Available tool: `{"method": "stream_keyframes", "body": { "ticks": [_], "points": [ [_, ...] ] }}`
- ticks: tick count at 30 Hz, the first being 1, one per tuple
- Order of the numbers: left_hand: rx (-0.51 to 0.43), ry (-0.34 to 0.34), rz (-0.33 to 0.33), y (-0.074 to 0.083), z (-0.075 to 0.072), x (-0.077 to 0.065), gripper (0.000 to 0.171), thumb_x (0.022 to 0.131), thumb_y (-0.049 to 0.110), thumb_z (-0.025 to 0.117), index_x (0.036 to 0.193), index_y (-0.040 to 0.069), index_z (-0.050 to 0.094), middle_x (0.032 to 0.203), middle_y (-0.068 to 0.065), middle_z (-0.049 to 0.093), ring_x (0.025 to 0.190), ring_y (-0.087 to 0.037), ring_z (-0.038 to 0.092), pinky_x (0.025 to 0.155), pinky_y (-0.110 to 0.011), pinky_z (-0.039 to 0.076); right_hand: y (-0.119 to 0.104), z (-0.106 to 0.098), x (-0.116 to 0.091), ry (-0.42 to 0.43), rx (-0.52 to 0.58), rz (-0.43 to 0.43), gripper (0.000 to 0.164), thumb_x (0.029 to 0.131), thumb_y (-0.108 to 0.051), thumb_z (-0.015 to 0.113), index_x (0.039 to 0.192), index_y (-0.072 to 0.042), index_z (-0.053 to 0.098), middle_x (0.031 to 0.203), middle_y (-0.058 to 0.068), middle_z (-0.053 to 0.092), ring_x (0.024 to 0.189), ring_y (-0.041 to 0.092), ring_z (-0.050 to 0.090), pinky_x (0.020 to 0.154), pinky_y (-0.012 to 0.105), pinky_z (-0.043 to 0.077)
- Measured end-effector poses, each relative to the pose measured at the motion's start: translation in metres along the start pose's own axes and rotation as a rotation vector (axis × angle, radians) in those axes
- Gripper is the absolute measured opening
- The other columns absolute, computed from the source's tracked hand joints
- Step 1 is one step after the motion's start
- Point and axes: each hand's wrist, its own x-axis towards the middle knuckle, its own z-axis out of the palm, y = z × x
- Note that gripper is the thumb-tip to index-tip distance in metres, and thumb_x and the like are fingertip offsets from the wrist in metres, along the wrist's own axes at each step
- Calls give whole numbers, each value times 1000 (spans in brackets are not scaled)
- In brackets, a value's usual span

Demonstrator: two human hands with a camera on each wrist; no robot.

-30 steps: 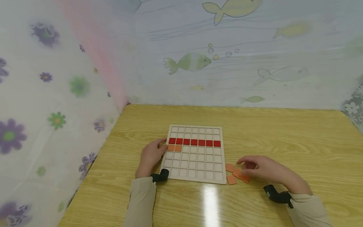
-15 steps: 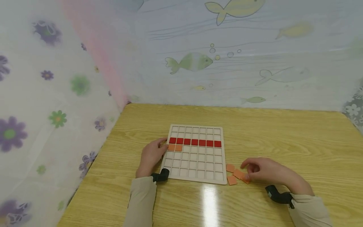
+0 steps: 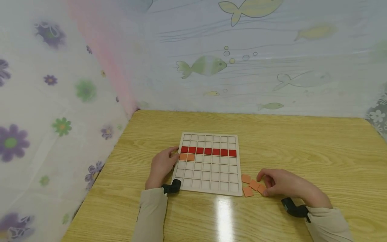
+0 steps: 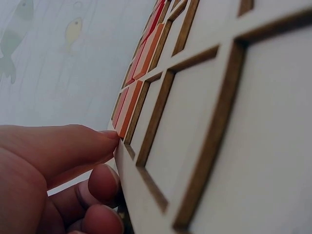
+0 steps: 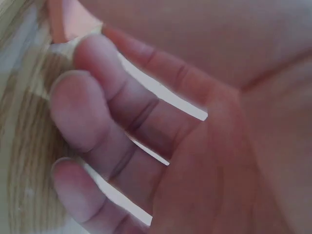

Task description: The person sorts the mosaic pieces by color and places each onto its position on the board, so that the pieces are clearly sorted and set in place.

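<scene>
Loose orange tiles: where located rel. to hands?

Four seen, flat on the table, just off the R edge of the grid board, nr. its near corner. The R hand is placed far nearer; tiles are found to its L, i.e. btwn hand & board.

Long axis?

None per tile (approx. square). Three are strung in a slant from board edge to R thumb; the fourth is set closer to the body.

Hand poses?

R: fingers loosely bent, thumb & index spread w/ a gap btwn; thumb tip brought to the nearest tile's edge, contact not certain. L hand: thumb laid at the board's L edge, other fingers bent alongside; whether the rim is pinched can't be told.

Tiles on board?

Two seated orange tiles at L end, adj. to a full row of red tiles.
</scene>
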Motion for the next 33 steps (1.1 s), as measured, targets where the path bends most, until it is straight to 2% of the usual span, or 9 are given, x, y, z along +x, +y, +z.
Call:
{"method": "stream_keyframes", "body": {
  "ticks": [7,15,18,29,33],
  "points": [
    [-13,0,8,2,-1,-2,35,88,33,55,121,26,57,57,2,50,44,-15,42,44,-28,32,1,1,3,43,-19,5,29,77,-27,69,97,-13,55,65,-6,48,56,4,43,55,23,37],
    [-5,0,12,1,-1,-1,35,88,33,55,122,25,57,56,1,49,44,-15,42,43,-28,31,-1,2,1,-1,-28,13,36,73,-31,72,98,-13,53,71,-3,47,60,6,42,55,24,36],
    [3,2,10,2,-1,-1,35,87,33,55,122,26,57,57,2,49,45,-15,41,44,-28,31,-3,3,2,2,-41,17,34,73,-30,72,96,-14,53,71,-3,46,60,6,41,55,24,35],
    [17,1,11,2,-1,-1,36,87,34,55,122,25,57,58,1,48,45,-15,39,44,-28,30,1,1,2,97,-106,4,27,76,-32,69,91,-16,54,68,-7,45,59,3,41,55,23,35],
    [21,3,2,2,0,-1,36,87,34,54,122,25,57,59,1,49,47,-15,39,46,-29,30,0,2,3,146,-143,44,25,76,-33,69,90,-18,55,68,-7,45,59,4,41,55,23,34]
  ]
}}
